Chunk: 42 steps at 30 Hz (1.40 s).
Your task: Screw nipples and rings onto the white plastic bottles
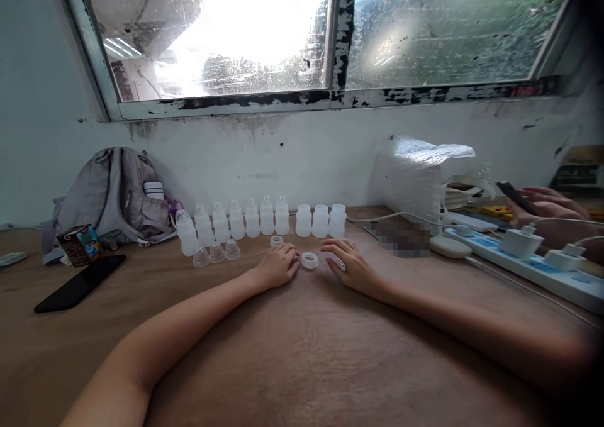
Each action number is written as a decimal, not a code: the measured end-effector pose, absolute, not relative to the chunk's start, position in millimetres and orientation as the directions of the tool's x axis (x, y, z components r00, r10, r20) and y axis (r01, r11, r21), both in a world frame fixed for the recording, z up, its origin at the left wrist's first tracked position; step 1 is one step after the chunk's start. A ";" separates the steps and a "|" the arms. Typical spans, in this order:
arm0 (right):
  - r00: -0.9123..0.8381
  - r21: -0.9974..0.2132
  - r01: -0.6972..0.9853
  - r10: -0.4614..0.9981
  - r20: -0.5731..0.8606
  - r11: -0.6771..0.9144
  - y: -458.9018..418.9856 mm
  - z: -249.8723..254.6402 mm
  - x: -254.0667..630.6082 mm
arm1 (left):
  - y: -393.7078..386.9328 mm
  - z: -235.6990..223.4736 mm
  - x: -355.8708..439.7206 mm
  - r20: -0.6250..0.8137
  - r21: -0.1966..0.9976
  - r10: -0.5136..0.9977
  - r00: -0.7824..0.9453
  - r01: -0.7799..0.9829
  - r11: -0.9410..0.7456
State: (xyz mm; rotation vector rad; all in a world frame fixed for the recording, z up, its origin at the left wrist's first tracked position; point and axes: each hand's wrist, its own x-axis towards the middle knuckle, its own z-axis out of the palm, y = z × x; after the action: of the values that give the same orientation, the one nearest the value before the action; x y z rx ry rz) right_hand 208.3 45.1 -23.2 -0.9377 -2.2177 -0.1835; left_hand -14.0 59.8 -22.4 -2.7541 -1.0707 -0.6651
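Both my hands rest on the brown table (302, 351). My left hand (278, 265) lies palm down with its fingers curled loosely, just left of a small white plastic ring (309, 260). My right hand (348, 260) lies palm down with fingers spread, just right of that ring, and a ring shows on one finger. Another white ring (276, 241) sits just beyond my left hand. A row of several small translucent bottles (259, 219) stands along the wall; three of them at the right (321, 220) have no caps. Three clear dome caps (216, 252) lie in front of the row's left end.
A grey backpack (111, 194) leans on the wall at left, with a small carton (79, 243) and a black phone (80, 282) before it. A wrapped white bundle (418, 175) and a power strip (533, 260) lie at right. Another person's hand (542, 204) holds a dark object at far right.
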 end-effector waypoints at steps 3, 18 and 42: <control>-0.406 -0.087 0.786 0.617 0.675 0.612 48.0 -24.6 224.9 | 62.9 -28.5 -17.4 0.391 0.076 0.642 0.659 0.672 -0.736; -0.366 -0.418 0.692 0.785 0.500 0.589 54.8 -25.3 229.4 | 42.4 -13.0 -18.5 0.431 0.205 0.500 0.751 0.458 -0.865; -0.426 -0.610 0.401 0.729 0.536 0.683 65.0 -23.9 89.6 | 78.6 -19.8 -36.3 0.347 0.938 0.914 -0.211 0.067 -0.340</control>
State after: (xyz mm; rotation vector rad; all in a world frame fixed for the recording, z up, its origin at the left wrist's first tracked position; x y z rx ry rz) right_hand 89.6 65.0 -23.9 -0.8665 -2.0658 0.5031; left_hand -36.3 78.6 -19.8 -2.1553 -1.8893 -2.5453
